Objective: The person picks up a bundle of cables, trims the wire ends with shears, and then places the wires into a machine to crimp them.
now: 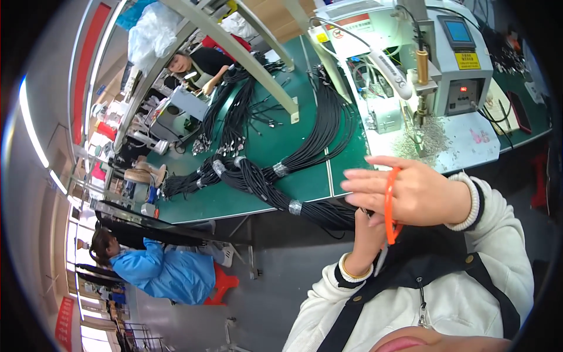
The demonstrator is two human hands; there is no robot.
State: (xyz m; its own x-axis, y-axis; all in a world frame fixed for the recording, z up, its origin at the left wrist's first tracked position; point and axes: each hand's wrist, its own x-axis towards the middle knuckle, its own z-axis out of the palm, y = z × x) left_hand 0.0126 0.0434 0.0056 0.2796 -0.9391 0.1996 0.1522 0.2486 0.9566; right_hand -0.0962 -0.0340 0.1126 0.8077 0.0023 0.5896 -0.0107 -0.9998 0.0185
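Observation:
My right hand (413, 193) is held over my left hand, its fingers stretched out and the palm side turned away. A bright orange band-like loop (390, 199) runs across the fingers of the right hand; its lower end reaches down to the left hand. My left hand (368, 237) is closed below it, the fingertips partly hidden by the right hand. Something small and dark shows at those fingertips, too small to name. Beside both hands ends a thick bundle of black cables (319, 212), bound with clear wrap and hanging over the edge of the green table (293, 190).
A white bench machine (384, 70) with a small screen (458, 32) stands beyond the hands, metal scraps on its plate. More black cable bundles (234, 111) lie across the table under a metal frame (258, 73). Two people work nearby, one in blue (170, 270) on a red stool.

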